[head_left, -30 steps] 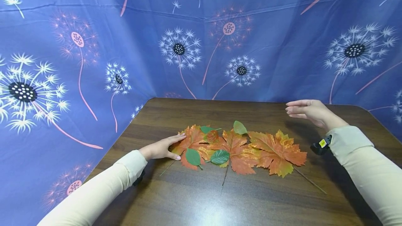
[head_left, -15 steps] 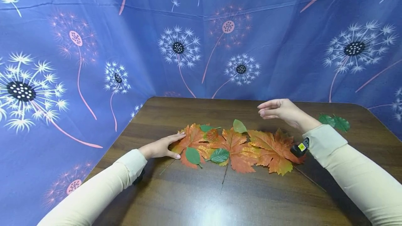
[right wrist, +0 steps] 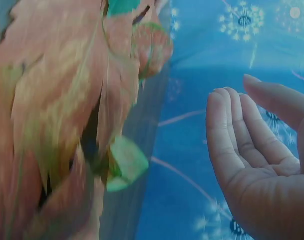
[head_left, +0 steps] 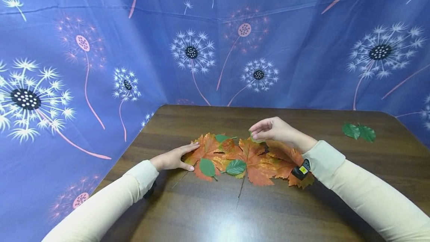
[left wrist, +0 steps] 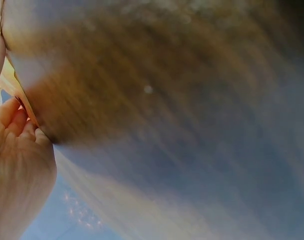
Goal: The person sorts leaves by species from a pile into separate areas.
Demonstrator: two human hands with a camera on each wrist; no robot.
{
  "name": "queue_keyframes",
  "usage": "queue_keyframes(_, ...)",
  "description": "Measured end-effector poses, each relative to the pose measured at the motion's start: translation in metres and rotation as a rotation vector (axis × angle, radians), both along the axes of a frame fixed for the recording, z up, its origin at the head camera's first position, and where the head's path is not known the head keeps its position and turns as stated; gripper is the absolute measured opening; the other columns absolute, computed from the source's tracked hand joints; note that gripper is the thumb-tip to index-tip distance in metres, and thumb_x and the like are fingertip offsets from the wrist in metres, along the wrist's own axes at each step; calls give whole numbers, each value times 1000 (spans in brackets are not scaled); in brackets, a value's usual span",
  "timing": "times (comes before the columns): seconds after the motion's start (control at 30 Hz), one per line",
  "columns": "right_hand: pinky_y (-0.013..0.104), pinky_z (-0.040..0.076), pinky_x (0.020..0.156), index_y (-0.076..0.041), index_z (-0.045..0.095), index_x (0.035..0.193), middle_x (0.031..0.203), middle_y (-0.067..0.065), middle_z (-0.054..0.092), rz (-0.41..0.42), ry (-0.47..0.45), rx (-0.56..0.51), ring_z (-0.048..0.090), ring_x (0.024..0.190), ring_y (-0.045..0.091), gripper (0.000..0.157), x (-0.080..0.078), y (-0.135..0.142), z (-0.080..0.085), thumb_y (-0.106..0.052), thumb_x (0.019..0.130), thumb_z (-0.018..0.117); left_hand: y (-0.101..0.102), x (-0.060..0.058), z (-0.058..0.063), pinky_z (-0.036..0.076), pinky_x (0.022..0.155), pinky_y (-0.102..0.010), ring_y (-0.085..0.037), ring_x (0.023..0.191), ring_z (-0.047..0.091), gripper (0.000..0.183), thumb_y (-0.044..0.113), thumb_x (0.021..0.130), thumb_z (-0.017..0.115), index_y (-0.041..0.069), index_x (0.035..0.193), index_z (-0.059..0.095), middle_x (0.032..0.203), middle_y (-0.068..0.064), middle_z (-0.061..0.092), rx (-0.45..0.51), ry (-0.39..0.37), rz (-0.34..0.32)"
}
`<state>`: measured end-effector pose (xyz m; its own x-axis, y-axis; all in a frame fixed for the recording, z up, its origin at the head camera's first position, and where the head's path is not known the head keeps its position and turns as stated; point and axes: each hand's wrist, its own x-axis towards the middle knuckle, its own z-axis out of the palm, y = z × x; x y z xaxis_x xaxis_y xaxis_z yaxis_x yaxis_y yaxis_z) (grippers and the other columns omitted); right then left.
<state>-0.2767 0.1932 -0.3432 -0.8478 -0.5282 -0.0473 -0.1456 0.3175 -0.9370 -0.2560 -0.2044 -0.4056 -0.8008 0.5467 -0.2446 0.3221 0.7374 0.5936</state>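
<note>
Three orange maple leaves lie in a row on the table, the left one (head_left: 209,148), the middle one (head_left: 258,169) and the right one (head_left: 283,168). My left hand (head_left: 174,157) rests on the left leaf's outer edge, fingers straight. Just above a light green leaf (right wrist: 129,165) behind the row hovers my right hand (head_left: 277,133). In the right wrist view its loosely bent fingers hold nothing and stand apart from that leaf. Two green leaves, one plain (head_left: 206,167) and one veined (head_left: 235,167), lie along the row's front. A round red-green leaf (head_left: 226,145) sits between the left and middle leaves.
Two dark green leaves (head_left: 367,133) lie at the table's back right. Another green leaf (head_left: 221,137) is tucked behind the row. A blue dandelion-print cloth (head_left: 215,55) hangs behind the brown wooden table (head_left: 188,212). A thin stem (head_left: 241,188) points forward.
My right hand has swept left and down, from the right of the row to over the light green leaf. Its arm now covers part of the right maple leaf. My left hand stays put.
</note>
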Motion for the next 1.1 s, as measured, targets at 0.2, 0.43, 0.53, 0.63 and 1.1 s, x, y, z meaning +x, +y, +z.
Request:
queue_keyframes(0.2,47,52,93,6,58,126,116,25,65,94,-3,45,68,93,14,44,7,-20,-7,-8,87,72,2,-2,0,19,116,-58,-35,150,9,90,30,84,74,20,156,22,163,-14,10,-14,2,-9)
queue_keyframes(0.43,48,53,89,7,61,121,117,27,64,107,-17,68,67,94,17,39,12,-38,-14,-4,85,73,3,-1,1,19,116,-59,-37,149,10,89,28,84,74,17,156,23,162,-17,11,-13,10,-9)
queue_keyframes(0.53,46,55,86,9,62,119,113,27,66,132,-21,75,68,90,15,40,11,-42,-19,-4,84,74,3,-1,1,20,116,-59,-37,149,11,88,28,84,74,16,156,24,162,-17,13,-20,20,-12)
queue_keyframes(0.63,45,56,83,11,62,118,110,27,68,168,-43,77,69,88,16,38,10,-46,-26,-1,83,74,2,-2,1,20,116,-59,-37,149,12,88,29,84,74,16,156,24,162,-17,13,-28,24,-12)
queue_keyframes(1.1,29,57,72,5,71,102,95,18,71,185,29,190,66,80,18,26,16,-59,-41,8,77,75,3,0,3,20,114,-61,-41,147,14,87,28,86,74,12,155,24,160,-21,15,-22,42,-30)
